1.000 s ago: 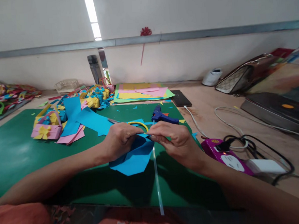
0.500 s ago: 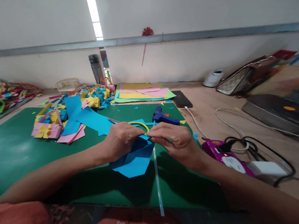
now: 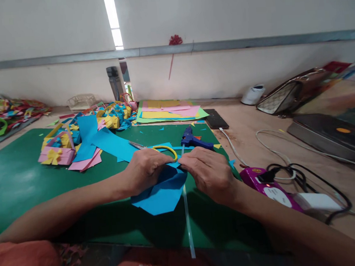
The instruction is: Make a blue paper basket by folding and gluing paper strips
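A blue piece of folded paper (image 3: 162, 195) is held up between both hands above the green cutting mat. My left hand (image 3: 145, 169) pinches its upper left side, hiding part of it. On the upper right edge, the fingers of my right hand (image 3: 210, 171) are pressed together on the paper. Just behind my left hand lie scissors (image 3: 166, 147) with a yellow handle, partly covered by that hand. A blue glue gun (image 3: 193, 139) rests beyond my right hand; its long clear glue stick (image 3: 188, 221) runs toward me, passing behind the paper and fingers.
Blue paper strips (image 3: 114, 141) and a small pink paper basket (image 3: 57, 153) lie left on the green mat (image 3: 22, 180). Coloured sheets (image 3: 169, 109) are stacked at the back. To the right are a phone (image 3: 216, 119), a purple power strip (image 3: 268, 189) and cables.
The fingers of my right hand have shifted along the paper's upper right edge, and the hand now lies flatter over it. My left hand keeps its grip.
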`<state>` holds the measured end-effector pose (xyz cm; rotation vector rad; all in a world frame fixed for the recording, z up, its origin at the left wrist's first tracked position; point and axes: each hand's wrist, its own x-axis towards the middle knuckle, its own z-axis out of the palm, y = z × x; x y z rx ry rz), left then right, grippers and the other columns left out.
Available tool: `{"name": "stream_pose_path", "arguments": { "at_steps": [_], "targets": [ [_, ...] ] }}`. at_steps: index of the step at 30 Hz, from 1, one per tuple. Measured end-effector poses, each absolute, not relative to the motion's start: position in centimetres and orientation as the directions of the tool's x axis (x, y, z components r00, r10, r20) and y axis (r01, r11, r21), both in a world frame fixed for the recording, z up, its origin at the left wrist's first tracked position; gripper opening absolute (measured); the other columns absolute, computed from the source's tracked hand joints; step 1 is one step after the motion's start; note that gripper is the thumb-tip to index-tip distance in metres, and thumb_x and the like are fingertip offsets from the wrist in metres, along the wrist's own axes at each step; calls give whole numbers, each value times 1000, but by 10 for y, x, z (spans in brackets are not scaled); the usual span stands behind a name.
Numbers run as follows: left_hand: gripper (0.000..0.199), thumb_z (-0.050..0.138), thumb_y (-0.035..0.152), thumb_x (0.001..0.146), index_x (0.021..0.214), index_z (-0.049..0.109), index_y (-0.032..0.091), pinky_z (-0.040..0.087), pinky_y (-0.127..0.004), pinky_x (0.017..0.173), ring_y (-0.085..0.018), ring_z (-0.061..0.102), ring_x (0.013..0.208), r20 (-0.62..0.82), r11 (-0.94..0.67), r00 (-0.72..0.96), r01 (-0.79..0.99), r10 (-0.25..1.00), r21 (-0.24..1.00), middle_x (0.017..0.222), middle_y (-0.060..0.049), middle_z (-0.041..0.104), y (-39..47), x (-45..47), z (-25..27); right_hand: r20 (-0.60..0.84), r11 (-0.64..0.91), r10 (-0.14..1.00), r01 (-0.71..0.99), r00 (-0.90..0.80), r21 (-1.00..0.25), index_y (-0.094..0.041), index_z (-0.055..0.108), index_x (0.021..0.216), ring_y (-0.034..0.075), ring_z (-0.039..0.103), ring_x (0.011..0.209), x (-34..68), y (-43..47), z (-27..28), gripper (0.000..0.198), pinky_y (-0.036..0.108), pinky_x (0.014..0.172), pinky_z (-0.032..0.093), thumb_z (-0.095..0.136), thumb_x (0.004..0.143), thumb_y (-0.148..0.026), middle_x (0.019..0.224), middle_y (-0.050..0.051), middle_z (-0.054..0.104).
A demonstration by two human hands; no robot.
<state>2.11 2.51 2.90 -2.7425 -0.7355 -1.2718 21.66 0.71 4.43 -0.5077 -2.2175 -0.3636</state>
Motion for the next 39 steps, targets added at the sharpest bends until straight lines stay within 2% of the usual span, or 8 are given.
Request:
{"name": "stream_pose_path", "arguments": {
  "at_steps": [6,10,25,29,39],
  "targets": [
    [27,44,5,78,83,69,14,51,-18,60,-12,68,65,720,-887,542,400,433,232,72,-4,72,23,23,29,753,853,135,462,-644,243,-9,57,89,18,63,68,219,11,40,10,31,62,51,52,81,-6,74,12,68],
    [25,45,7,81,82,68,13,51,-18,59,-12,68,64,720,-882,530,390,449,264,73,-4,73,24,23,29,727,819,141,491,-672,296,-11,57,92,17,63,68,220,10,42,13,30,62,51,47,85,-7,74,10,68],
    [30,42,6,79,84,69,16,53,-20,63,-13,68,68,721,-875,520,405,458,264,75,-3,73,26,22,24,724,822,210,519,-657,233,-14,59,84,16,65,68,219,6,43,17,30,63,54,44,85,-7,73,7,70],
    [32,41,3,76,84,69,15,53,-21,62,-12,67,65,736,-884,518,402,436,239,73,-3,72,27,21,23,721,825,216,518,-659,226,-15,59,84,16,65,68,219,5,44,19,29,63,53,43,85,-6,73,7,70],
    [30,40,6,79,85,68,15,52,-22,60,-13,66,63,736,-886,547,436,399,156,71,-4,71,26,22,24,694,808,231,532,-682,254,-15,59,79,14,62,67,219,3,44,20,27,61,47,43,84,-5,70,5,67]
  ]
}}
